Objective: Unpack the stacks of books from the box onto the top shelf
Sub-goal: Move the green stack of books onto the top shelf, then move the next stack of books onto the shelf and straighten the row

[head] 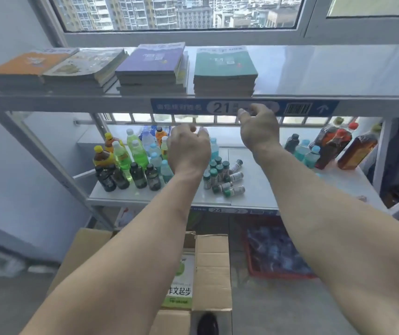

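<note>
Several stacks of books lie on the top shelf (326, 76): an orange-covered stack (24, 68) at the far left, a pale one (85, 67), a purple one (152, 66) and a green one (225, 71). My left hand (188, 148) and my right hand (258, 128) hover in front of the shelf, below the green stack, fingers loosely curled and holding nothing. On the floor under my arms stands the open cardboard box (214, 269), with a green-and-white book (180, 286) showing inside.
The middle shelf (261, 189) holds several drink bottles (126, 160) at the left, small vials (225, 180) in the middle and dark bottles (338, 146) at the right. A red crate (278, 252) sits on the floor. A window runs behind the shelf.
</note>
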